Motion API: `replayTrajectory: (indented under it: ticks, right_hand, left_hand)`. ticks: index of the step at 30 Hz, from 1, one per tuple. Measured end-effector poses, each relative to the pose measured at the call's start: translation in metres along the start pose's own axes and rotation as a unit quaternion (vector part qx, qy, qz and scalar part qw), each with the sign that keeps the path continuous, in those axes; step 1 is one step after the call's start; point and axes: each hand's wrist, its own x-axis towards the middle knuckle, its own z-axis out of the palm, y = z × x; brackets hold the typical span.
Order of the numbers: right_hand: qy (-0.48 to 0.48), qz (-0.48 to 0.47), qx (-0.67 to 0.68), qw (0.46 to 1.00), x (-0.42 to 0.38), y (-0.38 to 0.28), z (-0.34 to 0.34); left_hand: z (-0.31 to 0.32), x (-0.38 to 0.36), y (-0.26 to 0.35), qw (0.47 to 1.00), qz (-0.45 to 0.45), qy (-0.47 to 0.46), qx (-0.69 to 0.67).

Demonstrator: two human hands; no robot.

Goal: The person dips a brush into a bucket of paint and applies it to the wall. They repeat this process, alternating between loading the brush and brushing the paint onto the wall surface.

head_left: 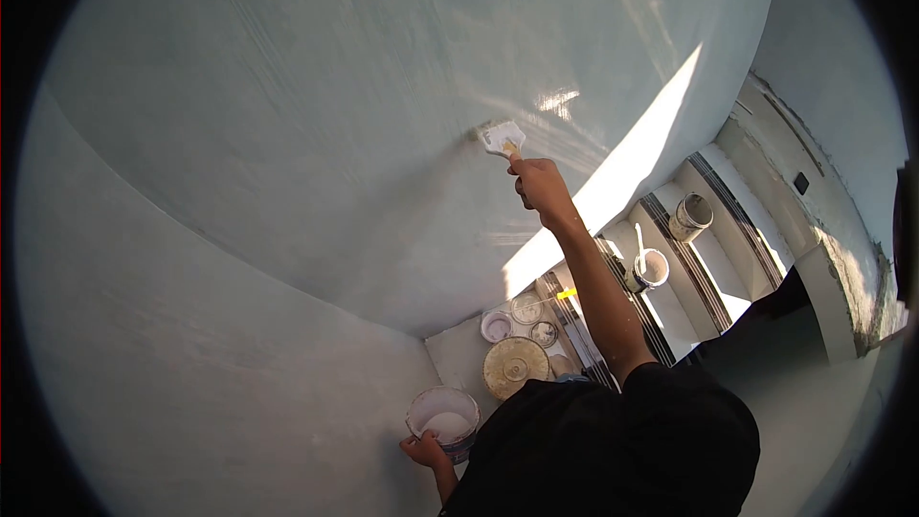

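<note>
My right hand (pixel 544 190), at the end of an outstretched arm, is closed around the handle of a wide paintbrush (pixel 503 138). The brush head is coated white, and its bristle end is at the pale grey-blue wall (pixel 316 86). Low down near my body, my left hand (pixel 426 448) grips the side of a paint bucket (pixel 461 442). White liquid (pixel 446 426) lies inside that bucket, which has a smeared rim. Some of the left fingers are hidden against the bucket.
Stairs (pixel 704 273) with dark striped edges run along the right. On them stand a bucket (pixel 655 271) with a white stick and another stained bucket (pixel 691 215). A round, stained lid-like top (pixel 514 369) and small tubs (pixel 497 326) are below. A bright sunlit strip (pixel 613 172) crosses the wall.
</note>
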Motion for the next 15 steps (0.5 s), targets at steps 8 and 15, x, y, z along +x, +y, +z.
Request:
replayTrajectory:
  ticks: [8,15]
  right_hand:
    - [-0.063,-0.269,0.092,0.957,-0.004,-0.15,0.03]
    - [0.022,-0.226,-0.014,0.974,0.079,0.095,0.018]
  left_hand:
    - [0.007,-0.012,0.015,0.994,0.085,0.02,0.059]
    - [-0.009,-0.032,0.023,0.998,0.042,0.04,0.03]
